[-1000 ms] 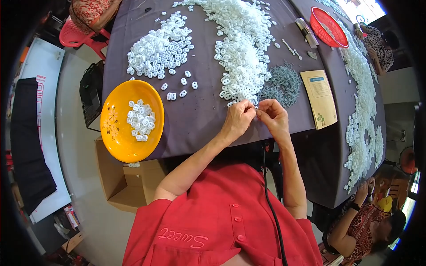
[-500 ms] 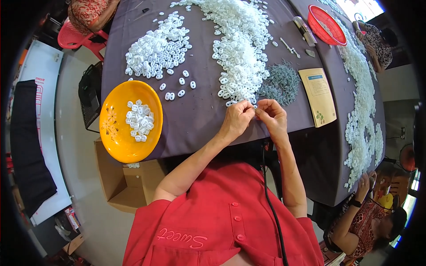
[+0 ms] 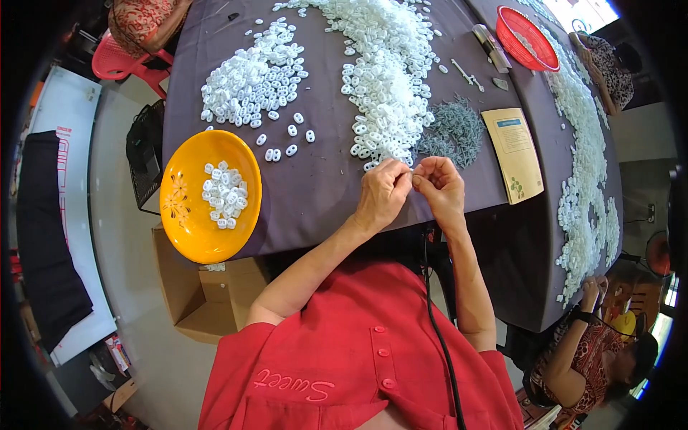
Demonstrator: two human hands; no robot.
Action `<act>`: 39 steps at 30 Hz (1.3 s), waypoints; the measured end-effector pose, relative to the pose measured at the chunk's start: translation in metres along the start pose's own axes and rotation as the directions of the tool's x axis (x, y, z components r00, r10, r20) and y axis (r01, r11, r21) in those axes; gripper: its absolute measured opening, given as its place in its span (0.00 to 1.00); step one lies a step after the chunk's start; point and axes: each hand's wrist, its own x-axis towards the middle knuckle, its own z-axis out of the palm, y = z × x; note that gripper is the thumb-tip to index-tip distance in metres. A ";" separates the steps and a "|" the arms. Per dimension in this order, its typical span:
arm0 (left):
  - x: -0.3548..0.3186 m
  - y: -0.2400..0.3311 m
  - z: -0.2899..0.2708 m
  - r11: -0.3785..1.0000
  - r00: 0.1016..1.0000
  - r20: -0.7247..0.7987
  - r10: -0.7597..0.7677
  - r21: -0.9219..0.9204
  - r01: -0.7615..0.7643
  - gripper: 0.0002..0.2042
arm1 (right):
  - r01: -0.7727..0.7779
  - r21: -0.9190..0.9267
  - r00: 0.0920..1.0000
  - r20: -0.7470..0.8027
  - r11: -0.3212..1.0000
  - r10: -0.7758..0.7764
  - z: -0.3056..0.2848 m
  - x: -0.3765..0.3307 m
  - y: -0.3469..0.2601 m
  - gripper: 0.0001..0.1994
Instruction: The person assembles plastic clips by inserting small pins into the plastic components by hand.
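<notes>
My left hand and my right hand meet above the near edge of the table, thumbs and fingers pinched close together. Whatever sits between the fingertips is too small and covered to make out. Just beyond them lies a long heap of small white oval plastic pieces with two dark holes. To the right of that heap, past my right hand, is a pile of thin grey-green plastic pins. Left of my arms, a yellow bowl holds some white pieces that look blockier.
A second heap of white ovals lies at the far left. On the right are a brown paper booklet, a white plastic sprue and a red basket. A cardboard box stands under the bowl. Other people work around the tables.
My hands stay pinched together in nearly the same place, with the fingers shifting slightly. At the right, a co-worker's hands have moved a little.
</notes>
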 end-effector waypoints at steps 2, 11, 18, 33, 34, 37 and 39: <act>0.002 0.006 -0.003 0.813 0.863 0.187 -0.470 -0.290 0.506 0.05 | -0.015 0.047 1.000 0.006 0.999 0.015 0.002 0.000 -0.001 0.12; -0.001 0.007 0.000 0.999 0.997 -0.064 -0.041 0.021 0.043 0.04 | 0.042 -0.102 0.999 -0.021 0.994 -0.045 0.006 0.000 0.009 0.12; -0.001 -0.009 -0.004 0.825 0.878 0.076 -0.473 -0.312 0.472 0.06 | -0.032 -0.017 0.996 0.081 0.999 0.033 0.015 -0.013 0.003 0.11; -0.007 -0.011 -0.034 0.586 0.781 0.316 -0.539 -0.525 0.617 0.07 | 0.260 -0.720 0.954 0.090 0.643 -0.285 0.012 0.005 -0.025 0.06; -0.008 -0.010 -0.038 0.586 0.779 0.313 -0.543 -0.523 0.618 0.07 | 0.253 -0.584 0.967 0.136 0.771 -0.215 0.020 0.003 -0.026 0.05; -0.006 -0.004 -0.044 0.589 0.786 0.333 -0.521 -0.526 0.613 0.08 | 0.132 -0.374 0.976 0.210 0.918 -0.055 0.029 0.002 -0.025 0.05; -0.008 -0.006 -0.048 0.582 0.794 0.327 -0.512 -0.547 0.601 0.08 | 0.012 -0.309 0.971 0.232 0.951 0.064 0.032 0.004 -0.018 0.04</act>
